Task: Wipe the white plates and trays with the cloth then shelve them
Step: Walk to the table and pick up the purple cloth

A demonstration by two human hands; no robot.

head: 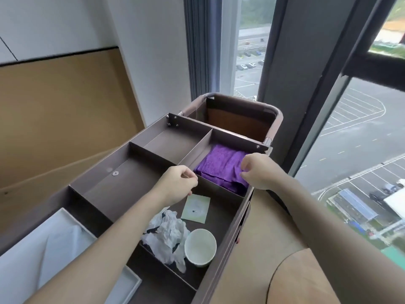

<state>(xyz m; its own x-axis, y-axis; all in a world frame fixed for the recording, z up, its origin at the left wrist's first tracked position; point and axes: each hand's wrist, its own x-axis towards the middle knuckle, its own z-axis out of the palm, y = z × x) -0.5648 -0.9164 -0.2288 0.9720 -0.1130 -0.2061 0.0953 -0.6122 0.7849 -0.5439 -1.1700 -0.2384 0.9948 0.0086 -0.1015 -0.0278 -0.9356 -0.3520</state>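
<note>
The cloth (221, 166) in front of me is bright purple, all one colour. The cart (131, 189) is dark brown. The cup (200, 246) is white, and so is the crumpled paper (168, 235). The little packet (195, 207) is pale green. The tray (129, 281) is white. The curtain (201, 44) is grey-blue. The wall panel (54, 106) is tan.
</note>
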